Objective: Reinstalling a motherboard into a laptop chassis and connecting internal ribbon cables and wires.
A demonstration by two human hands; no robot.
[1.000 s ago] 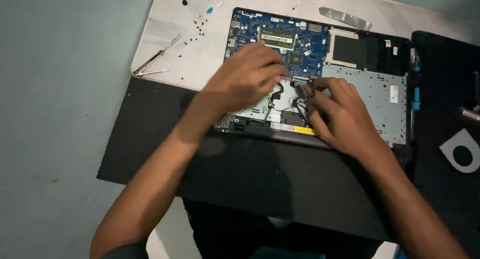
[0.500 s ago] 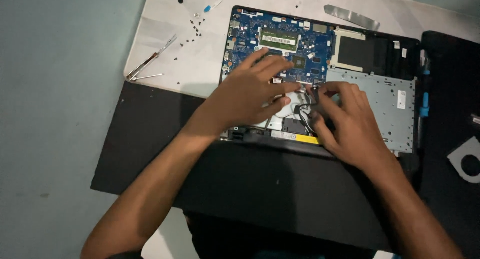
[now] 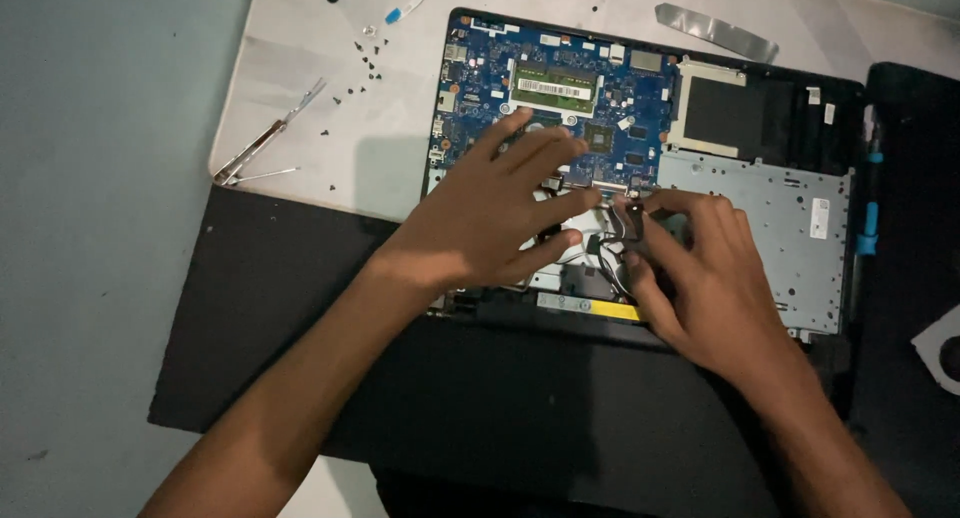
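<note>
**Observer:** While both forearms enter from the bottom edge, what lies nearest?

**Operator:** Nearest to me is the flat black rectangular mat (image 3: 300,308), which reaches under the open laptop chassis (image 3: 760,213). My left hand (image 3: 490,218) rests palm down across the chassis middle, fingers spread flat over the blue circuit board (image 3: 560,78); it clasps nothing that I can see, only pressing on the surface.

**Observer:** And the right?

**Operator:** My right hand (image 3: 700,278) sits just beside the left, over the lower centre of the chassis. Its fingertips (image 3: 640,213) are drawn narrowly together on a small dark connector with thin black wires (image 3: 605,243), at the lower edge of the board. Whether the pinch fully closes on it, I cannot tell.

**Observer:** Farther out?

**Operator:** Right of the hands lies the grey perforated metal plate (image 3: 790,218) inside the chassis. Left of the chassis, on the pale work surface (image 3: 290,58), lie slim metal tweezers (image 3: 265,138) and scattered tiny black screws (image 3: 365,63). Farthest, near the top edge, lies a bent silver metal strip (image 3: 715,28).
</note>
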